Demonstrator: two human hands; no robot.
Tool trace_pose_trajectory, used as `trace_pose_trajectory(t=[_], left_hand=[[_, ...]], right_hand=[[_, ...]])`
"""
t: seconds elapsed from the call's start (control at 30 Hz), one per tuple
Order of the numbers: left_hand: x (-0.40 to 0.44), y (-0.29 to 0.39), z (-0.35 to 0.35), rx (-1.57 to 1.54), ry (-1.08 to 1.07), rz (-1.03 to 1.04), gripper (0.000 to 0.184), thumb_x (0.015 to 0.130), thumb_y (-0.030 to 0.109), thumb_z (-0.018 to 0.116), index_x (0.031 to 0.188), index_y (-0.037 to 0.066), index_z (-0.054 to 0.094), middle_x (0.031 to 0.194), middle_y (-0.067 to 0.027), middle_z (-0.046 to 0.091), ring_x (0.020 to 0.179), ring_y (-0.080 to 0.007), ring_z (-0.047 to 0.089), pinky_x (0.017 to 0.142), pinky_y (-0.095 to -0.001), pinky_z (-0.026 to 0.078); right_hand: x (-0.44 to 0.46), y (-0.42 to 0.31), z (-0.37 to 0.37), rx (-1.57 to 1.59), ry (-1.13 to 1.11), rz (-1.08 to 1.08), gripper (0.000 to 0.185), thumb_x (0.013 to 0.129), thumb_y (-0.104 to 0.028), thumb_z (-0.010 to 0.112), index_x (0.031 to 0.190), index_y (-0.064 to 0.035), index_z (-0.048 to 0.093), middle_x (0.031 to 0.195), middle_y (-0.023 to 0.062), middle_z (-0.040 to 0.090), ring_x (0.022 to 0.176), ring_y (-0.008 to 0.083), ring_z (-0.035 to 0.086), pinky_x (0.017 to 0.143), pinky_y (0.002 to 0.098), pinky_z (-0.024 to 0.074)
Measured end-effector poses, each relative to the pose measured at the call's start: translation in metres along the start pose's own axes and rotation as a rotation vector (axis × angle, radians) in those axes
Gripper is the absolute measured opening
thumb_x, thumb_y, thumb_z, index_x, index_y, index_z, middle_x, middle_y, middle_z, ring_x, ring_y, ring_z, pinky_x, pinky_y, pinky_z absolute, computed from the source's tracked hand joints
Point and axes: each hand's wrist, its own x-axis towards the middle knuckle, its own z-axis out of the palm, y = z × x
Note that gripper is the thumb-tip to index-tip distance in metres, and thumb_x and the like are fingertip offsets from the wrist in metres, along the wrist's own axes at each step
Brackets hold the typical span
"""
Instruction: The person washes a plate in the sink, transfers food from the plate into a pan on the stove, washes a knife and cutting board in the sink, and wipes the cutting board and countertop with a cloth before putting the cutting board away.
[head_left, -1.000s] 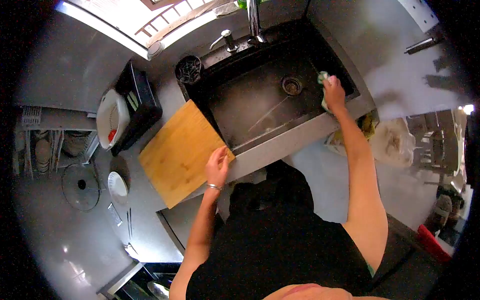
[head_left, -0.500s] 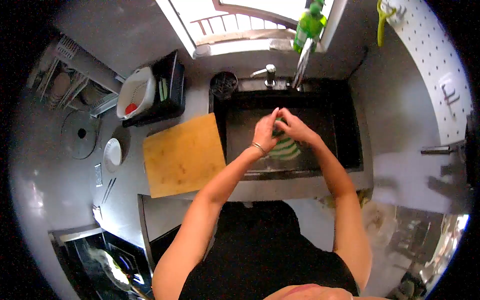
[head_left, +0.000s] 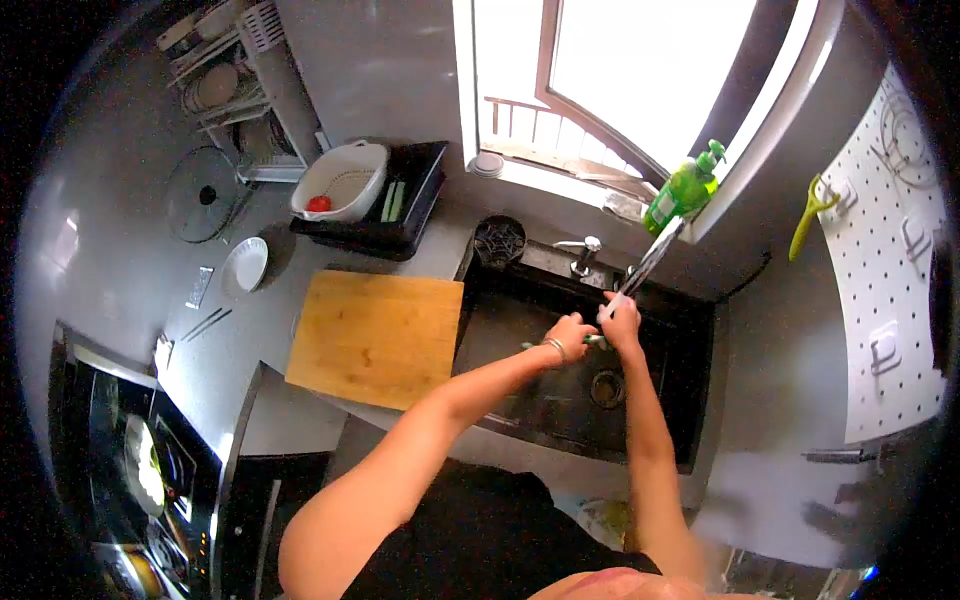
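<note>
Over the black sink (head_left: 520, 390), my left hand (head_left: 568, 338) is closed on the green-and-white cloth (head_left: 594, 340), of which only small bits show. Close by on the right, my right hand (head_left: 622, 320) is at the spout end of the faucet (head_left: 652, 262), its fingers curled around the pale tip. A wooden cutting board (head_left: 375, 340) lies on the counter at the sink's left side. Behind the sink stand a soap dispenser (head_left: 586, 255) and a black round strainer (head_left: 499, 241).
A black bin (head_left: 425, 215) with a white colander (head_left: 340, 180) stands behind the board. A white bowl (head_left: 245, 266) and chopsticks (head_left: 207, 323) lie left. A green bottle (head_left: 684, 190) is on the windowsill; a pegboard (head_left: 880, 290) hangs right.
Both hands first came together over the sink with the striped cloth, then my right hand moved to the faucet spout. The cloth now looks bunched up. The view has swung round.
</note>
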Motion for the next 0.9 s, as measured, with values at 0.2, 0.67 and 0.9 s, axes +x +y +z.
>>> trace_pose_trajectory(t=[0.2,0.67,0.9], left_hand=[[0.030,0.003,0.027,-0.410,0.090,-0.061,0.028,0.070,0.015,0.065,0.095,0.004,0.061,0.087,-0.0164,0.063,0.080,-0.0295,0.061,0.071,-0.0370,0.049],[-0.023,-0.046,-0.021,-0.378,0.261,-0.266,0.014,0.073,0.018,0.062,0.077,0.005,0.059,0.078,-0.0091,0.058,0.072,-0.0232,0.057,0.064,-0.0359,0.046],[-0.044,-0.038,-0.011,-1.637,-0.164,-0.562,0.026,0.088,0.014,0.048,0.110,0.000,0.052,0.103,-0.0153,0.058,0.093,-0.0240,0.060,0.083,-0.0362,0.050]], right_hand=[[-0.043,-0.021,-0.017,0.977,-0.022,0.213,0.033,0.088,-0.024,0.053,0.114,-0.0025,0.054,0.104,0.0064,0.059,0.090,0.0147,0.056,0.079,0.0294,0.0442],[-0.053,-0.029,0.010,0.557,-0.274,0.122,0.016,0.084,-0.014,0.054,0.089,0.0003,0.058,0.081,0.0053,0.057,0.064,0.0120,0.053,0.054,0.0276,0.0428],[-0.046,-0.049,0.050,1.089,-0.185,0.473,0.029,0.081,-0.021,0.061,0.100,-0.0008,0.054,0.082,0.0034,0.057,0.070,0.0105,0.054,0.060,0.0239,0.0446]])
